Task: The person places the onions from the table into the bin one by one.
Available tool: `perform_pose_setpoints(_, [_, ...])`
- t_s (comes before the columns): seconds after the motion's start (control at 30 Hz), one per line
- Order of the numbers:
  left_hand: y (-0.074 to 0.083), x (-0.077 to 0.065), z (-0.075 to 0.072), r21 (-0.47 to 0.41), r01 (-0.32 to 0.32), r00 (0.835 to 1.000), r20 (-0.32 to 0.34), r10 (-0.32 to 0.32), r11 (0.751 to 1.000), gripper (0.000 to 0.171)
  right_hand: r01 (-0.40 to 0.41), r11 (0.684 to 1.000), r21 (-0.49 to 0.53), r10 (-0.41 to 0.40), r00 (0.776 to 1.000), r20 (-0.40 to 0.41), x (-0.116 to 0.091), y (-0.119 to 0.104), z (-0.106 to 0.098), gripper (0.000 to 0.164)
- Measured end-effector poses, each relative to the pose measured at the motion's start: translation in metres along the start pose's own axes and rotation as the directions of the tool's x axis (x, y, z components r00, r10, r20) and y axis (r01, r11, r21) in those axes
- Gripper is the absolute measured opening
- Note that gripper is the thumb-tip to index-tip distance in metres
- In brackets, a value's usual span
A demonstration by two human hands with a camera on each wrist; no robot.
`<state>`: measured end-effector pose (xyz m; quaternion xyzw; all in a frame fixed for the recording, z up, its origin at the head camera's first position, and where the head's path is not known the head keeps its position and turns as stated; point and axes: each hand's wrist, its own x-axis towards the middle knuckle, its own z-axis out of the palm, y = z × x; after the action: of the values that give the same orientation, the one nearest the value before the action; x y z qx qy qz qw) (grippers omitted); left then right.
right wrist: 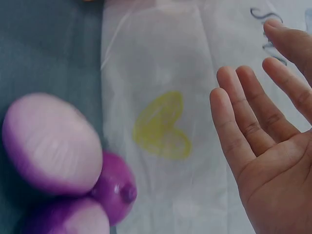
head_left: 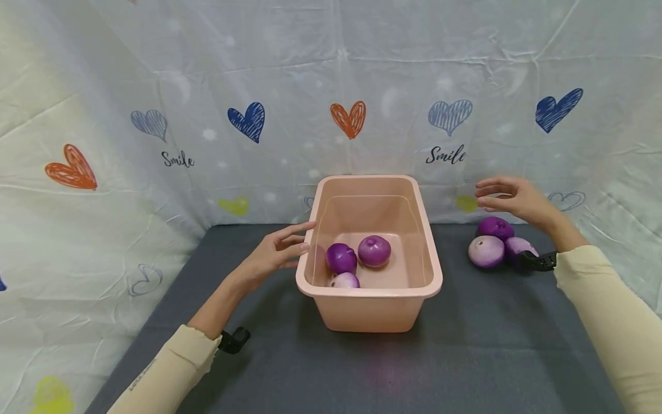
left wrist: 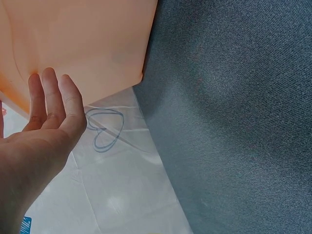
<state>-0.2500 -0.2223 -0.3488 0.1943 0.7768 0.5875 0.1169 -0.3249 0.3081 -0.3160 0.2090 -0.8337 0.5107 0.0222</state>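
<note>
Your right hand, fingers loosely spread, hovers just above three purple-white onions clustered on dark grey cloth. Your left hand, fingers extended, rests against left side of peach tub; three similar bulbs inside. White heart-print curtain behind.

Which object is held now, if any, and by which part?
Nothing is held: the left hand only touches the bin; the right hand is empty near the onions.
</note>
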Motion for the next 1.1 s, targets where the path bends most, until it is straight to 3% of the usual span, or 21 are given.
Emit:
perform_pose_setpoints(0.3, [-0.001,0.001,0.000,-0.004,0.000,1.000,-0.004,0.000,1.000,0.057,-0.044,0.999,-0.006,0.044,0.998,-0.039,-0.022,0.016,-0.021,0.042])
perform_pose_setpoints(0.57, [-0.002,0.001,0.000,-0.017,-0.011,1.000,0.004,0.011,1.000,0.057,-0.134,0.990,-0.053,0.131,0.990,-0.059,-0.049,0.037,-0.033,0.050])
perform_pose_setpoints(0.7, [-0.001,0.001,0.000,-0.020,-0.010,1.000,0.005,0.010,1.000,0.057,-0.125,0.989,-0.077,0.119,0.990,-0.072,-0.064,0.053,-0.037,0.049])
perform_pose_setpoints(1.1, [-0.004,0.002,0.000,-0.032,-0.018,1.000,0.009,0.018,0.999,0.057,-0.179,0.964,-0.194,0.166,0.983,-0.083,-0.098,0.079,-0.036,0.067])
